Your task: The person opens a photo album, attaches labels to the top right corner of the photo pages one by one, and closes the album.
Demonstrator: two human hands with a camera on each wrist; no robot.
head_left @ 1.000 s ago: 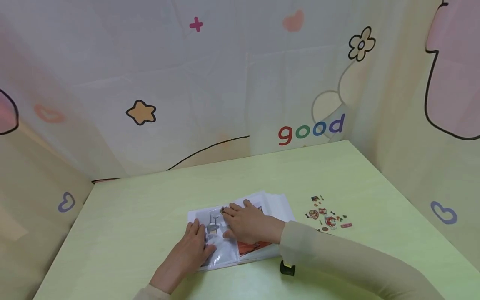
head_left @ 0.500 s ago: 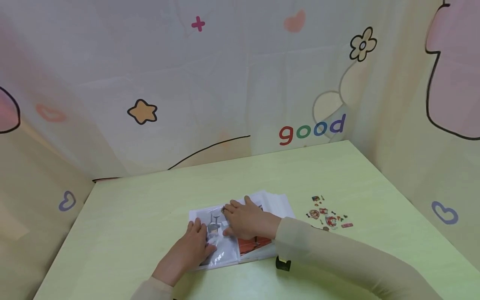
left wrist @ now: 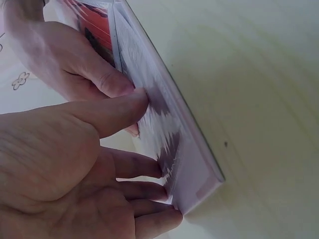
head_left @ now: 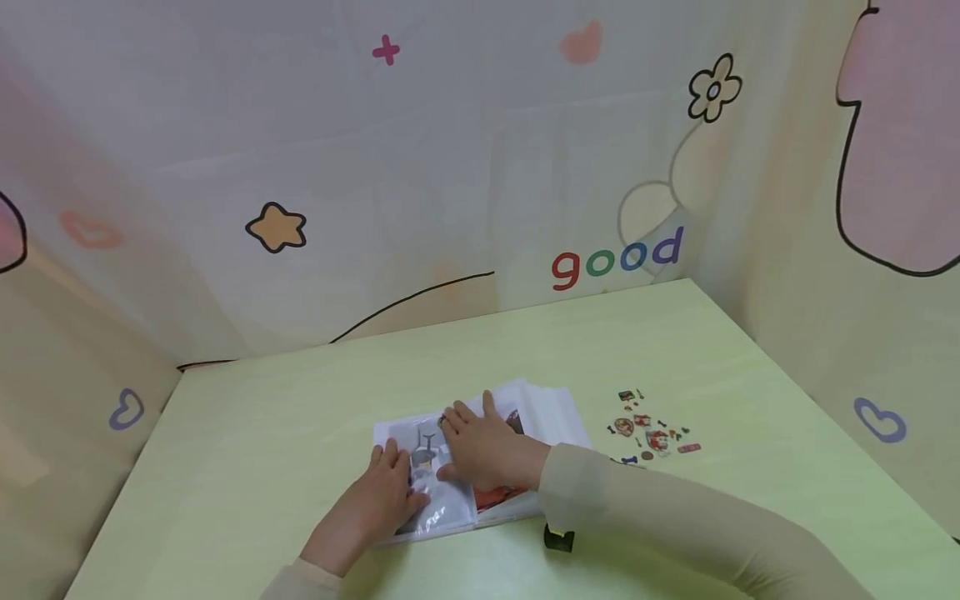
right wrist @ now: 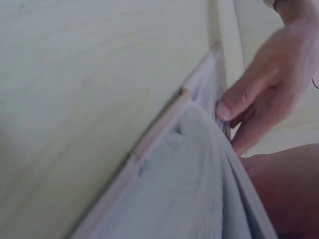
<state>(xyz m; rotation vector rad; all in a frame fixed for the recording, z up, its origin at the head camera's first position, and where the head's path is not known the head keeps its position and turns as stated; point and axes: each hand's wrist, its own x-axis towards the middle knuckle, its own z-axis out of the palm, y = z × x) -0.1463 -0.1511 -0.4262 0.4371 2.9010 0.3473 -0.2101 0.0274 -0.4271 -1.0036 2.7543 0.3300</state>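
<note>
Booklet (head_left: 442, 510) lies open beneath the fingers, its long axis running crosswise from the left hand (head_left: 381, 493), at its left side, to the right hand (head_left: 483, 450), nearer the fold (head_left: 475, 508); both hands' fingers rest loosely extended, gripping nothing.

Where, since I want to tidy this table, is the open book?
In the head view, the open book lies on the table, below centre, under the left hand and right hand, left of the small pieces.
</note>
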